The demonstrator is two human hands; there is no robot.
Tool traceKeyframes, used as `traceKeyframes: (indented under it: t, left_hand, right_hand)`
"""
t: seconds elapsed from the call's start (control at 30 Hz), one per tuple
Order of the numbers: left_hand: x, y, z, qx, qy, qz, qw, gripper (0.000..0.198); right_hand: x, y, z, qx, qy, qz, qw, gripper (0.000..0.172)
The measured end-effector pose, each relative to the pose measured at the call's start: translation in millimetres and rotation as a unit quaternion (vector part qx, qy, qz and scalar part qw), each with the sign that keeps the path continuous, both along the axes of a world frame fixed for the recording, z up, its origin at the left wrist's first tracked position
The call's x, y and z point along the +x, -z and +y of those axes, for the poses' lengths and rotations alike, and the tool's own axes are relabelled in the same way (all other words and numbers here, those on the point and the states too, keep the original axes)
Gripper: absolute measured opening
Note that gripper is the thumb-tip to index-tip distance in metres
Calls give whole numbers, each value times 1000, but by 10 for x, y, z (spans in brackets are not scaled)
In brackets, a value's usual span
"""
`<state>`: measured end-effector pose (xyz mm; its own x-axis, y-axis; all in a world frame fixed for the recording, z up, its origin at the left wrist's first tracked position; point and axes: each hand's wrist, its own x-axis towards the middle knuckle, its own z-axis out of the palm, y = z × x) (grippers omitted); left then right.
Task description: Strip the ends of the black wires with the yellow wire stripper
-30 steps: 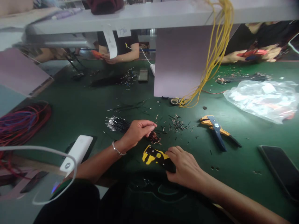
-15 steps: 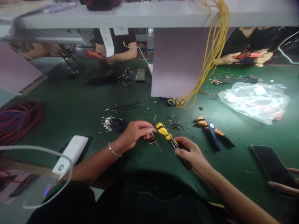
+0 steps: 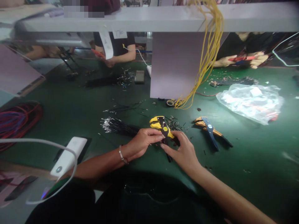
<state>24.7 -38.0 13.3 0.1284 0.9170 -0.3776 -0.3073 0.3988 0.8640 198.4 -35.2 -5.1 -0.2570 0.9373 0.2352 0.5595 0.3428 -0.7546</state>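
Note:
My right hand [image 3: 184,149] is wrapped around the handles of a yellow and black wire stripper [image 3: 161,123], whose jaws point up and left. The thumb and fingers of my left hand [image 3: 146,141] are pinched together against the tool's body. What they pinch is too small to make out. Beside my left hand lies a bundle of black wires [image 3: 121,127] with bare silvery ends fanned to the left. Short black offcuts [image 3: 174,123] are scattered just behind the stripper.
A second wire stripper [image 3: 210,129], blue and orange, lies to the right. Behind it is a clear plastic bag [image 3: 252,101]. Yellow wires [image 3: 207,62] hang from the shelf [image 3: 140,20]. A white power bank [image 3: 68,155] and red-blue cables [image 3: 18,121] are left. Co-workers' hands [image 3: 111,60] work opposite.
The stripper has turned broadside and shifted left, and my left hand has moved right and down onto its body. The phone and another person's fingers at the right have gone from view.

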Motion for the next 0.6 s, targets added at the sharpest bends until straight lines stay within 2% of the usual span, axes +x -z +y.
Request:
traceKeyframes:
  t: [0.13, 0.2, 0.23, 0.27, 0.3, 0.37, 0.43, 0.47, 0.5, 0.53, 0.6]
  left_hand:
    - [2, 55, 12, 24, -31, 22, 999, 16]
    - [-20, 70, 16, 51, -38, 34, 997, 13]
    - [-33, 71, 18, 63, -38, 39, 997, 11]
    - [-45, 67, 21, 74, -38, 45, 996, 10]
    - [-55, 57, 22, 82, -38, 52, 995, 9]
    - [-67, 24, 21, 89, -30, 69, 993, 8]
    - [-66, -21, 14, 88, -14, 83, 993, 8]
    - [-62, -44, 10, 88, -4, 86, 992, 8]
    - [-58, -67, 6, 88, 7, 88, 992, 9]
    - [-56, -89, 5, 88, 18, 88, 992, 9]
    - [-60, -130, 11, 87, 35, 91, 991, 11]
  right_hand:
    - [-40, -23, -34, -27, -24, 47, 998, 43]
    - [-46, -52, -19, -99, -32, 106, 989, 47]
    - [-46, -71, -2, -159, -43, 149, 975, 47]
    - [-45, -92, 22, -232, -61, 198, 950, 46]
    - [-44, -112, 47, -312, -90, 249, 912, 44]
    - [-44, -137, 94, -450, -163, 339, 809, 41]
    - [-55, -137, 116, -525, -224, 403, 715, 42]
    - [-67, -128, 115, -543, -245, 426, 681, 44]
    - [-83, -116, 106, -551, -260, 441, 659, 45]
    - [-102, -102, 93, -552, -268, 449, 650, 45]
    - [-140, -77, 64, -540, -264, 447, 662, 41]
